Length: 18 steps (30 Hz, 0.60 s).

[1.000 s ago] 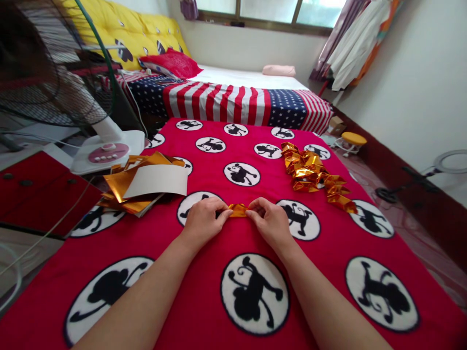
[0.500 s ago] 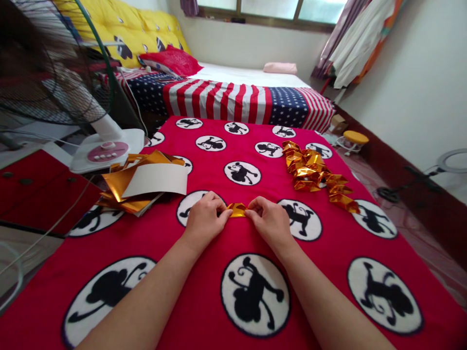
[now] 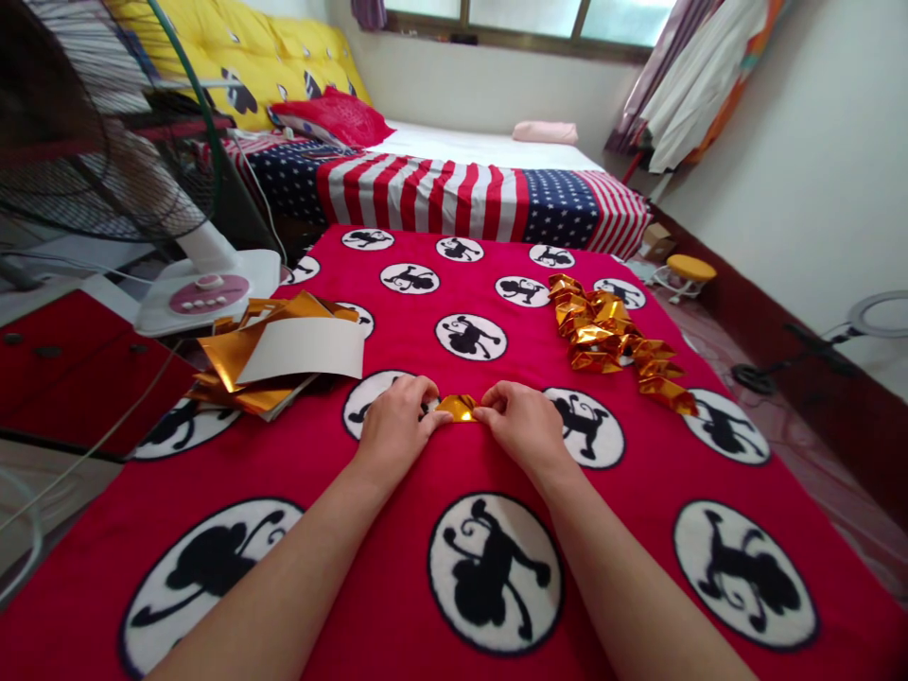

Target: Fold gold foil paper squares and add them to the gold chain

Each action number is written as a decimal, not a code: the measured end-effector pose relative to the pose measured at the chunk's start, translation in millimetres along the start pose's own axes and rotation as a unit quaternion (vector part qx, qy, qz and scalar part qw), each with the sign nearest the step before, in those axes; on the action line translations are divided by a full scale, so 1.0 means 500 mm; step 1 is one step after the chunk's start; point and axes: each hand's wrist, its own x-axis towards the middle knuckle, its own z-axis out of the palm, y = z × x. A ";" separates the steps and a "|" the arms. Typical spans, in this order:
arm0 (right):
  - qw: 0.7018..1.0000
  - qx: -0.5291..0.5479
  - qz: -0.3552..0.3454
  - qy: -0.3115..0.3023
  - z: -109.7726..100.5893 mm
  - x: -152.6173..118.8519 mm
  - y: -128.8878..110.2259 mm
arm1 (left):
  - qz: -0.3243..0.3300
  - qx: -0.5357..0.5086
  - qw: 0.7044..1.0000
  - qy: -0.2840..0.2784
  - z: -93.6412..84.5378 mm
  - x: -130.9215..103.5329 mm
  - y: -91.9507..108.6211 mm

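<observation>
Between my two hands is a small piece of folded gold foil paper (image 3: 458,409), low over the red cloth (image 3: 397,586). My left hand (image 3: 398,421) pinches its left end between thumb and fingers. At the other end, my right hand (image 3: 523,424) grips it the same way. The fingers partly cover both ends of the piece. To the left lies a stack of gold foil sheets (image 3: 219,359), with a pale sheet (image 3: 305,350) on top. Several folded gold paper pieces (image 3: 602,331) are heaped at the right, out of reach of both hands.
A white fan (image 3: 205,274) stands at the left edge, beside a red-fronted cabinet (image 3: 85,369). Behind the cloth is a bed with a striped and starred cover (image 3: 440,194). A yellow stool (image 3: 689,269) and a ring light (image 3: 883,312) are on the right.
My left fingers have shifted slightly on the foil piece, and more of its gold face shows. Both hands keep hold of it in nearly the same place.
</observation>
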 end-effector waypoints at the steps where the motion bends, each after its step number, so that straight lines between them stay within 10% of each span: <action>1: 1.000 -0.006 0.005 -0.007 -0.001 0.003 -0.003 | 0.000 -0.003 1.000 -0.003 0.000 0.001 -0.001; 18: 0.970 0.236 -0.045 0.036 0.039 -0.012 0.016 | -0.013 -0.194 0.980 0.039 0.015 0.012 -0.036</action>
